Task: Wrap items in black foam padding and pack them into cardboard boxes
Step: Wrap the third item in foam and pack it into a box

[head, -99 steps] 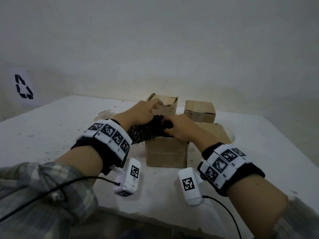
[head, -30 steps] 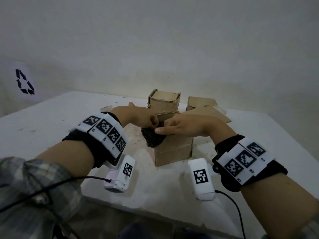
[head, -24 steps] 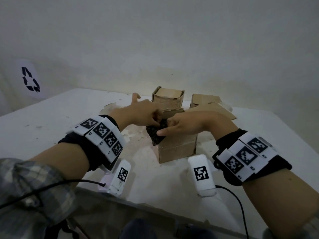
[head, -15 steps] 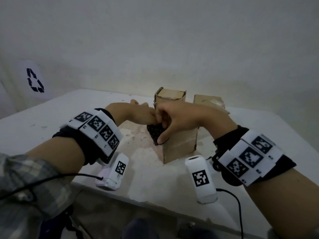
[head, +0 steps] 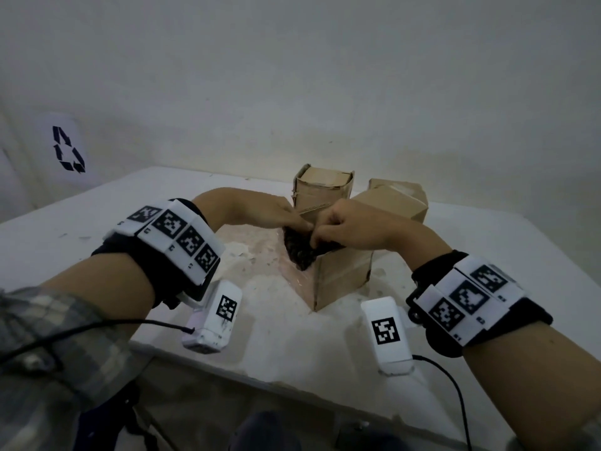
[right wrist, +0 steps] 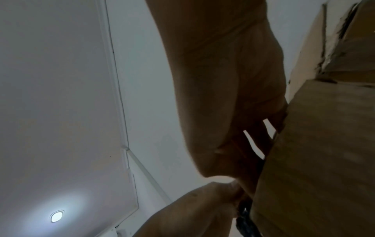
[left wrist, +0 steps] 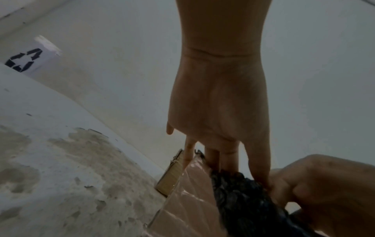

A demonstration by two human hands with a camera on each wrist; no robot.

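Observation:
A black foam-wrapped bundle (head: 299, 253) sticks out of the near left corner of an open cardboard box (head: 344, 278) on the table. My left hand (head: 297, 222) lies on the bundle's top with straight fingers (left wrist: 212, 160) pressing it at the box rim. My right hand (head: 322, 237) comes from the right with curled fingers pinching the foam (left wrist: 243, 206) at the box's (left wrist: 188, 200) opening. In the right wrist view its fingers (right wrist: 255, 144) hook over the cardboard wall (right wrist: 314, 160). What the foam wraps is hidden.
Two more cardboard boxes stand behind: one upright (head: 322, 188), one with a raised flap (head: 395, 201) at the right. The white table (head: 276, 340) is scuffed and stained, its front edge close to me. A wall with a recycling sign (head: 68, 154) runs behind.
The box has turned so one corner faces me. My right hand went from lying flat over the foam to pinching it with curled fingers; my left hand stays pressed on the bundle.

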